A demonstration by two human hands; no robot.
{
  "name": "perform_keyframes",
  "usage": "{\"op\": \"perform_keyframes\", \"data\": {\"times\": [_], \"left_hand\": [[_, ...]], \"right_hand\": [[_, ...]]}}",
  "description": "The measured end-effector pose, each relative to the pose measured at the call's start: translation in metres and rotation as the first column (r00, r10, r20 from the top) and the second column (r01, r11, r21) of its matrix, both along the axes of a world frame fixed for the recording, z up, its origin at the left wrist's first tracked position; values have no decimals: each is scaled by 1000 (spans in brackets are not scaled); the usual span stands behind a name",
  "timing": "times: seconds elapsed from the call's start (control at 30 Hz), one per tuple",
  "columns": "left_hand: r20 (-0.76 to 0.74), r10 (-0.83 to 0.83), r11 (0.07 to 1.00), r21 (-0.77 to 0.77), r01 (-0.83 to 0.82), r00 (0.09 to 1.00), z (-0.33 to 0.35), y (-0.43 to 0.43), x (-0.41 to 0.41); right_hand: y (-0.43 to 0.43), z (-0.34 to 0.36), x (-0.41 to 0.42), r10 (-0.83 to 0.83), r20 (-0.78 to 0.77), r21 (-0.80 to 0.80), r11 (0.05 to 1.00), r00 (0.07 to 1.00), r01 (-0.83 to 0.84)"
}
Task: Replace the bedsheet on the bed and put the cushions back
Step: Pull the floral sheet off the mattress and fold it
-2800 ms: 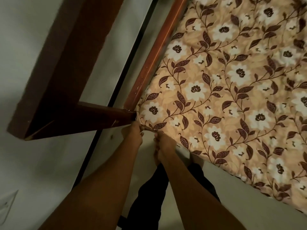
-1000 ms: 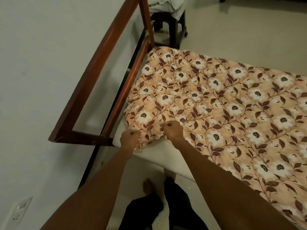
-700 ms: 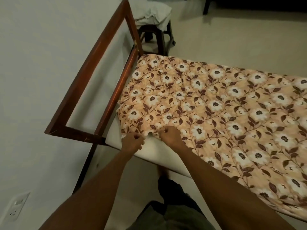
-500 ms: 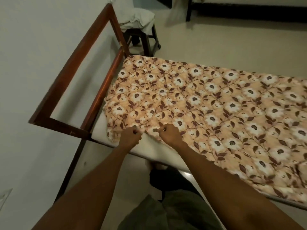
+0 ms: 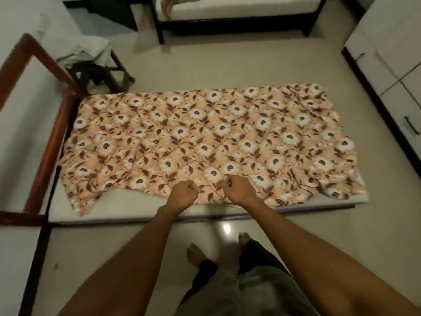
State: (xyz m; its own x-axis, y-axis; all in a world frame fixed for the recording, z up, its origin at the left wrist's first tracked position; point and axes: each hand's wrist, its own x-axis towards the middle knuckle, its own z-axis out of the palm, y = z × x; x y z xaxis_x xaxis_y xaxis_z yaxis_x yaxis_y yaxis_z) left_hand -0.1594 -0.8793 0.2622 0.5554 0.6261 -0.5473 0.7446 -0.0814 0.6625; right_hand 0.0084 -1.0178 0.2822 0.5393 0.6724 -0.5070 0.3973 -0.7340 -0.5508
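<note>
Since the bedsheet is due for swapping, the head view shows left hand and right hand side by side, each clenching its near edge. Left of that grip lies bare mattress; beyond it, the sheet lies spread.

Both hands, the left hand and the right hand, pinch the near edge of the flowery bedsheet on the white mattress.
</note>
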Motion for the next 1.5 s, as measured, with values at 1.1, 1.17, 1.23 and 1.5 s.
{"op": "perform_keyframes", "data": {"times": [1.1, 1.17, 1.23, 1.5], "left_hand": [[-117, -211, 957, 177, 229, 971, -69, -421, 563], [-106, -171, 973, 139, 185, 980, -71, -436, 591], [-106, -149, 982, 100, 160, 983, -68, -445, 622], [-77, -8, 991, 131, 18, 997, -57, -452, 746]], "right_hand": [[-453, -13, 522, -31, 153, -60, 997, 988, 40], [-462, -9, 555, 34, 130, -96, 995, 991, -21], [-467, -6, 590, 90, 111, -106, 991, 990, -78], [-448, -1, 732, 240, 84, -69, 970, 967, -235]]}}
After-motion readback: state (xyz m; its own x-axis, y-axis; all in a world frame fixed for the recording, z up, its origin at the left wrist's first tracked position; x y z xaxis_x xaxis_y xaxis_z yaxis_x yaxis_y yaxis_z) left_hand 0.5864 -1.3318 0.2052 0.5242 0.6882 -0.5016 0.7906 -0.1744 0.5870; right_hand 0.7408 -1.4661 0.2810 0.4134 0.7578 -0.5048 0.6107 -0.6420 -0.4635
